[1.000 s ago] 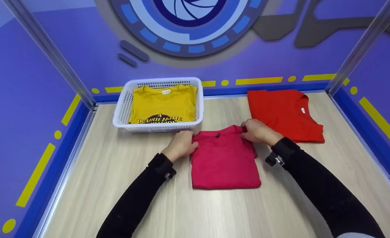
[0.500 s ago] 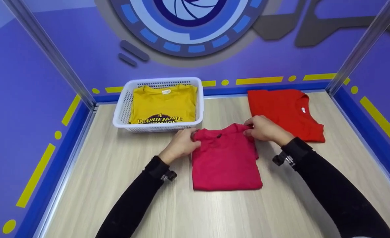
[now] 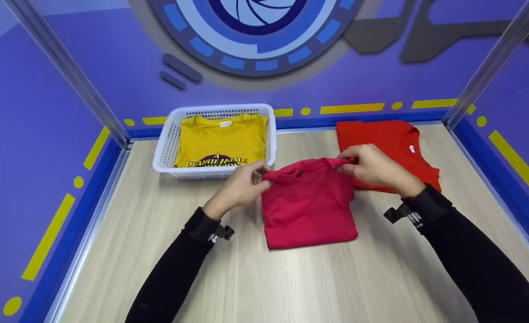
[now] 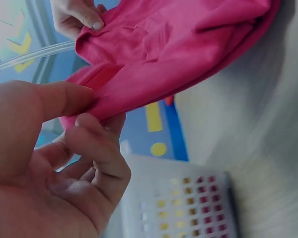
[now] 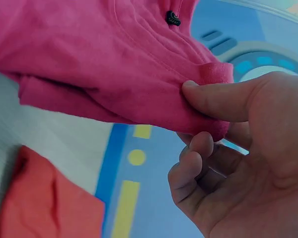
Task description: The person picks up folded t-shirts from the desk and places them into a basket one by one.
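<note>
- The folded pink shirt [image 3: 309, 204] lies about midway across the wooden table [image 3: 156, 224], nearer the far edge than the near one; its far, collar end is raised off the surface while the near end rests flat on the boards.
- The left hand [image 3: 242, 186] pinches the shirt's far left corner between thumb and curled fingers [image 4: 97, 144]; the right hand [image 3: 374, 168] pinches the far right corner the same way, thumb on top (the wrist views show the cloth bunched under each thumb).
- Handling, as a judgement: the shirt is light, soft and limp, not fragile and not slippery. It sags between the two pinches and will not hold a shape, so the folded layers could slide apart if only the top layer is caught. The two far corners, taken through all the layers, look like the sensible hold.
- Direction: the collar, with a small dark tag [image 5: 173, 18], points toward the far edge and the folded bottom toward the near edge; the long axis runs near to far, tilted slightly.
- A white basket [image 3: 168, 143] holding a folded yellow shirt [image 3: 221, 141] stands toward the far left corner, just beyond the left hand. A red-orange shirt [image 3: 390, 139] lies flat toward the far right corner, partly behind the right hand.
</note>
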A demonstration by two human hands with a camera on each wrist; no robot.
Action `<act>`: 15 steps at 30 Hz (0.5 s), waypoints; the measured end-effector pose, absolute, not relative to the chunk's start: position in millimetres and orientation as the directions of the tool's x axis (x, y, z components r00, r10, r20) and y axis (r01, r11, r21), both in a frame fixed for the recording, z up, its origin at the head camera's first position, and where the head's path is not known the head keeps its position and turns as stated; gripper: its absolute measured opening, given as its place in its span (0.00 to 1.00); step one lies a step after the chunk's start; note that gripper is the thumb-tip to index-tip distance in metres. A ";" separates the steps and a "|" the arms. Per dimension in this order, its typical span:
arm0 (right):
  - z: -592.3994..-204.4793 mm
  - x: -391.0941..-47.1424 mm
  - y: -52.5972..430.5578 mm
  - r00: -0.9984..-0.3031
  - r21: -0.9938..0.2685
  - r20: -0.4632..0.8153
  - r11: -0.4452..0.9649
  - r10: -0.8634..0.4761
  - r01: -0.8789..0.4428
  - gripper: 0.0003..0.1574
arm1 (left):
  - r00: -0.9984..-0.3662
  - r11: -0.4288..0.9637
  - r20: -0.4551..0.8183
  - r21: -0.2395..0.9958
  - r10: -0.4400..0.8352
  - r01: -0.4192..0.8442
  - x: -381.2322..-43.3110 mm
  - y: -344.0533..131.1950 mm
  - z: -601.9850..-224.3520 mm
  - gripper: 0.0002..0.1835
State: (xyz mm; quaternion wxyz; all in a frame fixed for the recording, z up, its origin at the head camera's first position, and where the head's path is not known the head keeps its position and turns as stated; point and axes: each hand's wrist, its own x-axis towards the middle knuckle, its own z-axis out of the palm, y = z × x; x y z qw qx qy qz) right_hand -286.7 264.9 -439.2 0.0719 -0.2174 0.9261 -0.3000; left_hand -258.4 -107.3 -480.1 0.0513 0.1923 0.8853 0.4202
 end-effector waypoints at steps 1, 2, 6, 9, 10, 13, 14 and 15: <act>-435.3 -284.7 264.8 -0.895 -0.585 0.016 0.722 -0.445 -0.369 0.11 | -0.921 0.573 0.085 0.760 0.380 0.306 -258.3 -109.2 -476.4 0.10; -431.4 -282.7 264.1 -0.895 -0.583 0.031 0.720 -0.444 -0.377 0.11 | -0.922 0.574 0.100 0.756 0.375 0.315 -258.0 -111.2 -472.3 0.09; -413.8 -275.0 260.2 -0.892 -0.576 0.086 0.708 -0.444 -0.409 0.12 | -0.920 0.589 0.172 0.723 0.351 0.360 -255.2 -118.9 -453.4 0.13; -399.9 -269.4 256.3 -0.892 -0.580 0.108 0.701 -0.439 -0.415 0.13 | -0.913 0.607 0.233 0.687 0.336 0.399 -252.5 -124.6 -438.3 0.16; -395.6 -267.8 254.6 -0.893 -0.583 0.113 0.699 -0.435 -0.414 0.13 | -0.911 0.614 0.250 0.676 0.329 0.407 -251.6 -126.8 -433.7 0.16; -385.7 -264.2 248.5 -0.891 -0.577 0.140 0.696 -0.432 -0.428 0.12 | -0.909 0.623 0.293 0.662 0.296 0.417 -249.4 -134.4 -422.4 0.15; -383.4 -263.2 246.1 -0.889 -0.574 0.151 0.694 -0.431 -0.434 0.12 | -0.909 0.624 0.306 0.661 0.284 0.417 -248.7 -137.3 -419.1 0.14; -381.4 -262.3 243.6 -0.887 -0.569 0.163 0.693 -0.433 -0.443 0.11 | -0.908 0.623 0.317 0.662 0.273 0.418 -247.9 -140.4 -416.2 0.13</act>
